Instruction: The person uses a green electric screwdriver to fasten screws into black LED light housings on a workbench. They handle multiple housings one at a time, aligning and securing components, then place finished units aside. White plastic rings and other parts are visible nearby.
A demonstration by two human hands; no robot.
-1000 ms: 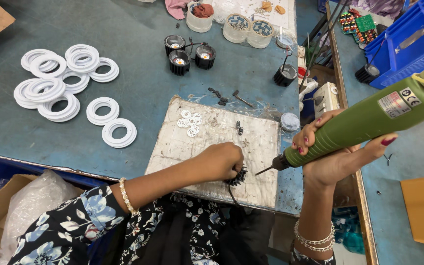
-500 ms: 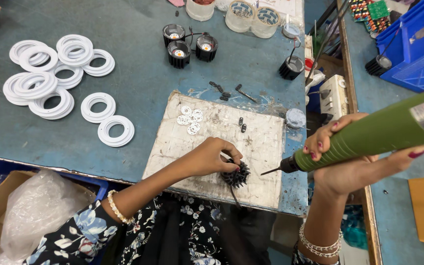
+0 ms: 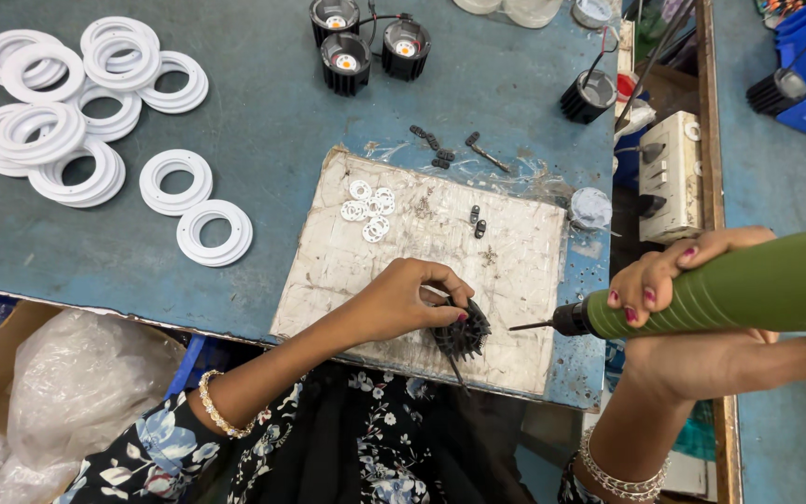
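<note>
The left hand point(image 3: 403, 301) pinches a black finned round heat sink point(image 3: 462, 332) against the worn white board point(image 3: 422, 252). The right hand point(image 3: 701, 308) wraps a green cylindrical power screwdriver point(image 3: 748, 285), its long axis level, bit tip just right of the heat sink.

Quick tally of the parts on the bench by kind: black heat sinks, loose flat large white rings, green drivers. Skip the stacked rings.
Black heat sinks: 5, one under the left hand at, three at top, one at right
Loose large white rings: 2
Green driver: 1, in the right hand
Total: 8
</note>
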